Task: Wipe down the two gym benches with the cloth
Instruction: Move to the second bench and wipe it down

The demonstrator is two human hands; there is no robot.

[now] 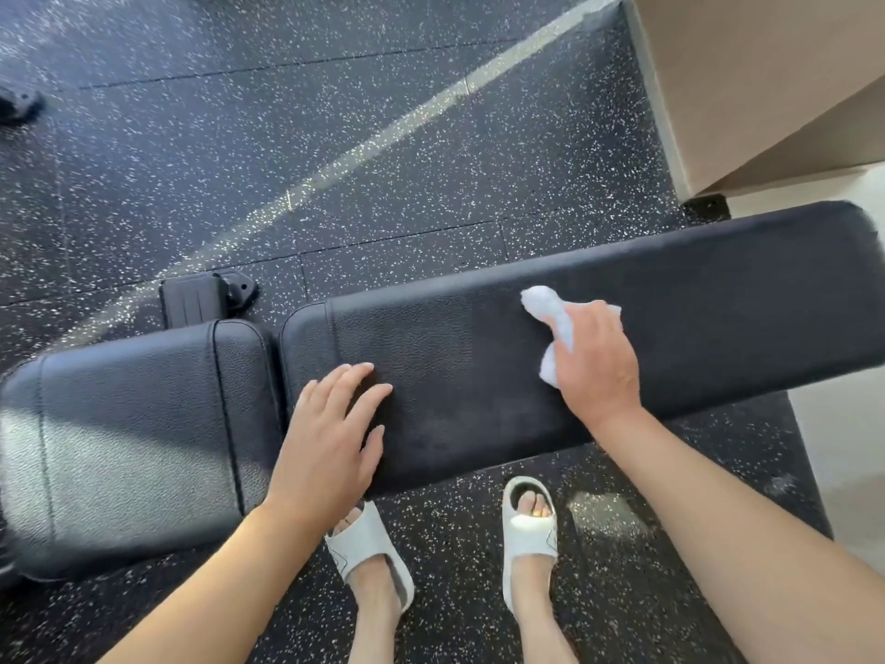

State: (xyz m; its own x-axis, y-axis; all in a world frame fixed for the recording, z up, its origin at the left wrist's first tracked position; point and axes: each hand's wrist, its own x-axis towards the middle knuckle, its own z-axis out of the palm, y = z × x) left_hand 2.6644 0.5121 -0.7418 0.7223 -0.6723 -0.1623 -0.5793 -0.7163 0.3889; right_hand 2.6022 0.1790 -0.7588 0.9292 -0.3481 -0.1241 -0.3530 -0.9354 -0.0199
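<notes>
Gripping 1 white cloth (546,309) on 1 bench (670,289), right hand (594,361); left hand (330,438) flat, fingers spread.

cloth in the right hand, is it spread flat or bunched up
Bunched up: the white cloth bulges in lumps from the right hand, which grips it against the bench pad.

The long black padded gym bench (479,376) is being spanned across the speckled rubber floor (287,136). The white crumpled cloth (543,304) is being pressed onto its right half by the right hand (594,361); the left hand (330,438) is being rested flat left of it, near the seat gap. Two pale slide sandals (529,524) are being stood in before the bench.
</notes>
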